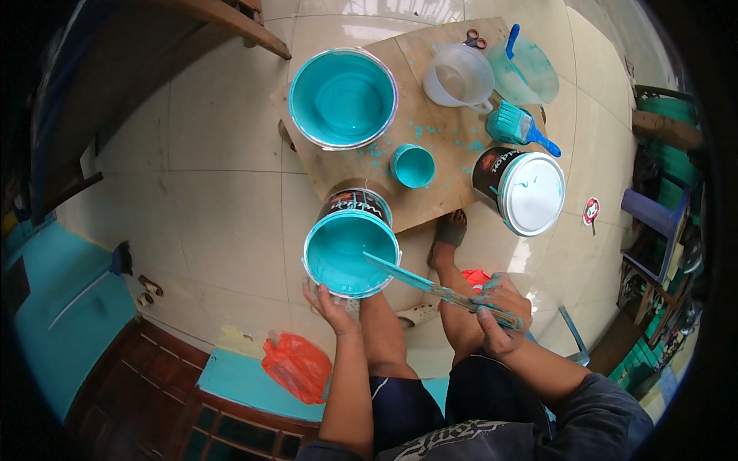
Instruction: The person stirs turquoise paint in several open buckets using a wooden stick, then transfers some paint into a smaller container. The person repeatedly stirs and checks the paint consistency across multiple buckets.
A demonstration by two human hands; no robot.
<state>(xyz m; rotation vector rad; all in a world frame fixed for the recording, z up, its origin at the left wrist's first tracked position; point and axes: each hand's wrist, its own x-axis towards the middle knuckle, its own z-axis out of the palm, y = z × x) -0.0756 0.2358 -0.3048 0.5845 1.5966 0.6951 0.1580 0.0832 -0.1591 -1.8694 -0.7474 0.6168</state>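
Observation:
My left hand (pixel 332 309) grips the near side of a dark-labelled paint bucket (pixel 357 201), tipped so that its turquoise inside faces me. Wet turquoise paint coats its walls and bottom. In my right hand (pixel 503 313) is a flat paint-smeared stick (pixel 446 290), closed in the fingers. The stick's turquoise end reaches over the bucket's right rim into its mouth. Beyond stands a larger white bucket (pixel 344 98) with turquoise paint in it. Between the two buckets and to the right, a small turquoise cup (pixel 413 166) sits on a paint-spotted board (pixel 442 196).
At the board's right are a lidded paint bucket (pixel 532 194), a blue-handled brush (pixel 519 129), a translucent jug (pixel 459 75), scissors (pixel 475 38) and a paint-stained clear tub (pixel 530 73). A red plastic bag (pixel 298 367) lies left of my legs. Wooden furniture (pixel 223 23) stands at the far left.

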